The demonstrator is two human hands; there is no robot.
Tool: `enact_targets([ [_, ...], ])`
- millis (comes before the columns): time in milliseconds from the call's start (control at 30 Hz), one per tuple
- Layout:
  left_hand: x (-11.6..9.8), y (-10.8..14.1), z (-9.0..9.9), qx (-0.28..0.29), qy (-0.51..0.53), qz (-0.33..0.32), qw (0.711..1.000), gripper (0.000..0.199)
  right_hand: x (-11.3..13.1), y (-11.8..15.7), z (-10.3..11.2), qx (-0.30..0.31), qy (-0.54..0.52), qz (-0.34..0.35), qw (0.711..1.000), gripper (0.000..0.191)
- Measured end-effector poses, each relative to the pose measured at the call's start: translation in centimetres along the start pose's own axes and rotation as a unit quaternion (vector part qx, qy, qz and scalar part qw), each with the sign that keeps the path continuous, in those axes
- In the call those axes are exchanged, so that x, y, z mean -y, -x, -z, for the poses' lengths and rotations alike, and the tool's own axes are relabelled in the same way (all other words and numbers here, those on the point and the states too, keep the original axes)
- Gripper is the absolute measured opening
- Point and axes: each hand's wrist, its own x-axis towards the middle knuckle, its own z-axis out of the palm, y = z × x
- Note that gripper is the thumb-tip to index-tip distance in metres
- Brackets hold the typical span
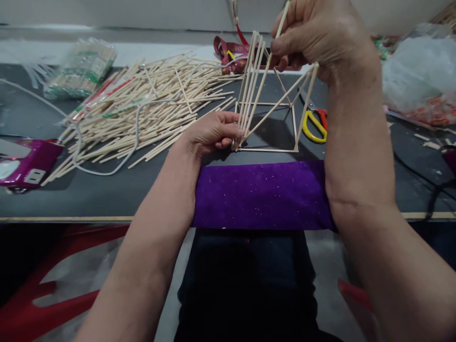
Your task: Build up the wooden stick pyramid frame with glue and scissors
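Note:
A box-like frame of thin wooden sticks [269,150] stands on the grey table, its base square and some sticks slanting upward. At its near left corner, my left hand [218,130] is closed around the lower ends of several sticks that fan upward. My right hand [306,35], raised above the frame, pinches the upper part of a wooden stick [264,78] between thumb and fingers. That stick leans down toward my left hand. Whether its lower end touches the corner is hard to tell.
Loose sticks [156,104] lie heaped at the left, crossed by a white cable [137,128]. Scissors [315,126] with yellow and red handles lie beside the frame. A purple cloth pad [263,194] covers the near edge. Also around are a purple power strip [35,161] and plastic bags [420,71].

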Motion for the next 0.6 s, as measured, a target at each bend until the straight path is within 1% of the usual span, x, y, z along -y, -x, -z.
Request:
enact_targets([
  [100,0.25,-0.18,0.12,-0.001,0.008,0.001,1.0,0.02,-0.42,-0.12,-0.11,0.004,-0.015,-0.006,1.0,0.02],
  [267,0.29,-0.13,0.2,-0.011,0.01,0.022,1.0,0.022,-1.01,-0.19,-0.14,0.012,-0.017,-0.005,1.0,0.019],
  [433,-0.08,0.34,0.17,0.003,0.008,0.05,0.999,0.027,-0.98,-0.04,0.1,0.026,-0.007,-0.025,0.999,0.014],
  [600,-0.39,0.63,-0.2,-0.004,-0.001,0.051,0.999,0.025,-0.78,0.1,-0.12,0.03,-0.011,-0.037,0.999,0.017],
])
